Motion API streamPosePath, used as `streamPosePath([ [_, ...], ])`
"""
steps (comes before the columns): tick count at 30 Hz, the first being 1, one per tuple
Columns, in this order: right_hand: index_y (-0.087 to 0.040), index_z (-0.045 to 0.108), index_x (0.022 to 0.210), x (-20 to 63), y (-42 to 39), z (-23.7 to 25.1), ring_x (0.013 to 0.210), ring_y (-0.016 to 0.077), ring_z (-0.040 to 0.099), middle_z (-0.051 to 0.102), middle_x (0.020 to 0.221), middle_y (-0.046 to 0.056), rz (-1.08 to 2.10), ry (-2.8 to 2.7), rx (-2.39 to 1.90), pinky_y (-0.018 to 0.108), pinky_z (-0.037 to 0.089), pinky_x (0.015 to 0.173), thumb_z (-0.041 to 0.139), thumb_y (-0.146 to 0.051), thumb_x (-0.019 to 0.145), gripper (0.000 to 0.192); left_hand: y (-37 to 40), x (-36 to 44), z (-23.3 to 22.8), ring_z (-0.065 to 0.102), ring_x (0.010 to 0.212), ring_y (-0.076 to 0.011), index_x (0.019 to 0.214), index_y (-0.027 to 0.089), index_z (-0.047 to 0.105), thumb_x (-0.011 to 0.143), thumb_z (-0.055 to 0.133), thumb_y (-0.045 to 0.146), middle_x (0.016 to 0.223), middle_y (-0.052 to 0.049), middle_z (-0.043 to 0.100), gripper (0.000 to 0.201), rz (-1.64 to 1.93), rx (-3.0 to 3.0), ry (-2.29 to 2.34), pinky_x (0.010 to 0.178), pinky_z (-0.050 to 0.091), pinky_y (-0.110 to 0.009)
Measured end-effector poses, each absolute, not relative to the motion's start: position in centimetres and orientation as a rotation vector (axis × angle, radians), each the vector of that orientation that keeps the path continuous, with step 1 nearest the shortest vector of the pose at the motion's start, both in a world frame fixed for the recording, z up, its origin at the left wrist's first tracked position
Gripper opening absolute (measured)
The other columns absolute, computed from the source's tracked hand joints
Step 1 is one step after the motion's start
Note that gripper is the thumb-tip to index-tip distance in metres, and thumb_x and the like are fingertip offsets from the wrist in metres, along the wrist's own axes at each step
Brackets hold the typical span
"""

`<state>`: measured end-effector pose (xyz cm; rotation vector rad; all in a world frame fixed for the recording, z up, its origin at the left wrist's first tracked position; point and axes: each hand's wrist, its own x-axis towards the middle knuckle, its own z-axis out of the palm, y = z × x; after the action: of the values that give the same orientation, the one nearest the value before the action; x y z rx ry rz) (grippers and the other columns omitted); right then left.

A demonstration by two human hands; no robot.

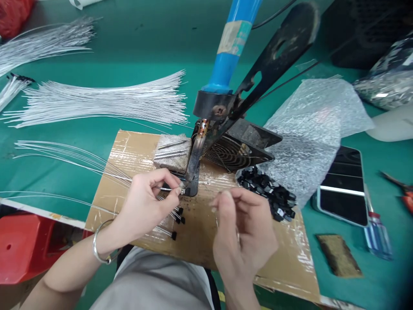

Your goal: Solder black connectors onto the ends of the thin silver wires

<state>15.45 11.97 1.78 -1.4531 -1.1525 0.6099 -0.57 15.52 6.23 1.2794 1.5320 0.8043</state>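
The left hand (146,202) pinches a thin white wire (80,161) between thumb and forefinger, its end held at the soldering iron tip (192,174). At three o'clock the right hand (241,232) has its fingertips drawn together; whether they hold anything cannot be told. Finished wires with black ends (178,217) lie between the hands on the taped cardboard sheet (135,150). A heap of small black parts (267,193) sits at one o'clock of the right hand, a bundle of white wires (106,101) at eleven o'clock, a phone (342,185) far right.
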Motion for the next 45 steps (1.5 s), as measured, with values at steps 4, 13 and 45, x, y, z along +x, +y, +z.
streamPosePath([
  [4, -0.020, 0.072, 0.100, 16.4, 12.0, 1.7, 0.074, 0.0151, 0.066, 0.070, 0.083, 0.002, 0.787, -1.125, -1.354, 0.028, 0.051, 0.067, 0.045, -0.032, 0.108, 0.031, 15.3, -0.8, 5.9, 0.071, 0.081, -0.0206, 0.073, 0.018, 0.067, 0.079, 0.066, 0.021, 0.087, -0.007, 0.076, 0.007, 0.761, 1.331, 1.519, 0.064, 0.048, -0.030],
  [13, -0.023, 0.051, 0.080, 16.5, 11.8, 2.0, 0.081, 0.0144, 0.059, 0.058, 0.086, -0.001, 0.859, -1.292, -1.337, 0.028, 0.045, 0.072, 0.049, -0.022, 0.104, 0.024, 15.2, -0.7, 5.7, 0.069, 0.075, -0.0173, 0.076, 0.019, 0.062, 0.082, 0.067, 0.024, 0.088, -0.006, 0.075, 0.009, 0.788, 1.317, 1.532, 0.060, 0.047, -0.028],
  [45, -0.023, 0.060, 0.085, 15.1, 11.6, 2.4, 0.103, 0.0204, 0.079, 0.082, 0.110, 0.007, 0.912, -1.251, -1.253, 0.031, 0.061, 0.088, 0.070, -0.012, 0.091, 0.016, 15.3, -0.3, 6.7, 0.066, 0.068, -0.0134, 0.073, 0.018, 0.065, 0.079, 0.068, 0.015, 0.083, -0.003, 0.076, 0.007, 0.931, 1.303, 1.503, 0.055, 0.043, -0.023],
])
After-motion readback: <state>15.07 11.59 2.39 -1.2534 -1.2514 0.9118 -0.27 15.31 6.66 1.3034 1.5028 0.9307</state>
